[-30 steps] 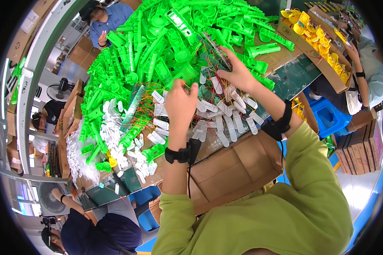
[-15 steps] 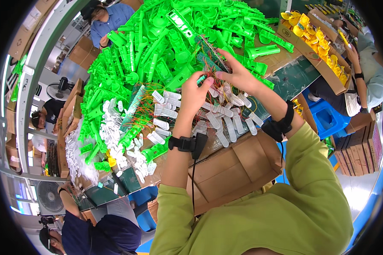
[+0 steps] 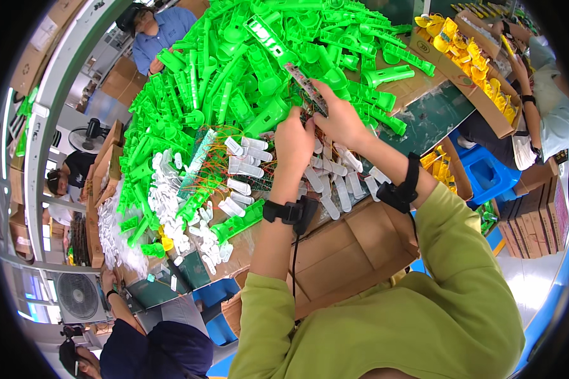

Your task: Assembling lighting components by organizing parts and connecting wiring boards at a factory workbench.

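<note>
Right hand (image 3: 342,123): fingers closed on lower end of circuit-board strip (image 3: 305,86), held tilted over bench (image 3: 444,106) against heaped green parts (image 3: 250,82). Left hand (image 3: 294,142) just beside; fingers curled, cannot tell whether gripping anything.

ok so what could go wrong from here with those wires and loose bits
The thin orange wires lie tangled beside the left hand, so one could snag or pull loose. The narrow board strip in the right hand reaches over the green parts and might catch on them. White pieces near the cardboard box could get knocked into it.
</note>
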Tool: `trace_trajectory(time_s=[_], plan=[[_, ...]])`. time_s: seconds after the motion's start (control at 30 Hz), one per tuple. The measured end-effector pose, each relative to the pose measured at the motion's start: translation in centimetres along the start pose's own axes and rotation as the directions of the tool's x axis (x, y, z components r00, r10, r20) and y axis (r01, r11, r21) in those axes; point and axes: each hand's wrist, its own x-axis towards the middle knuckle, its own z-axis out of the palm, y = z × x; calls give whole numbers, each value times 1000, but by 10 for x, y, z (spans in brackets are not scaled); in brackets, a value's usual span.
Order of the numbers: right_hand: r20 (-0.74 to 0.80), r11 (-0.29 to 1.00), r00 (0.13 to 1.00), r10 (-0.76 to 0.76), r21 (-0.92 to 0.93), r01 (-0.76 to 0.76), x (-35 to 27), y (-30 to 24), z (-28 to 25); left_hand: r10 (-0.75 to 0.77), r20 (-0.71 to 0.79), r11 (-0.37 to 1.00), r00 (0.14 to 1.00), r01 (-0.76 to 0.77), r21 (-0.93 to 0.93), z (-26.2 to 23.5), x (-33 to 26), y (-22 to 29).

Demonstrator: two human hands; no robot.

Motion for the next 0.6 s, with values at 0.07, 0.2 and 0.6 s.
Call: trace_trajectory(time_s=[0.07, 0.2, 0.6], plan=[[130, 986, 991, 22, 164, -43, 5, 14, -11, 30, 85, 996, 996, -23, -81, -10, 0, -5], [302, 903, 949, -93, 428, -47, 13, 24, -32, 12, 135, 939, 991, 36, -343, -29, 11, -1], [436, 991, 899, -38, 133, -22, 13, 2, -41, 116, -68, 988, 991, -108, 109, -16, 17, 4]])
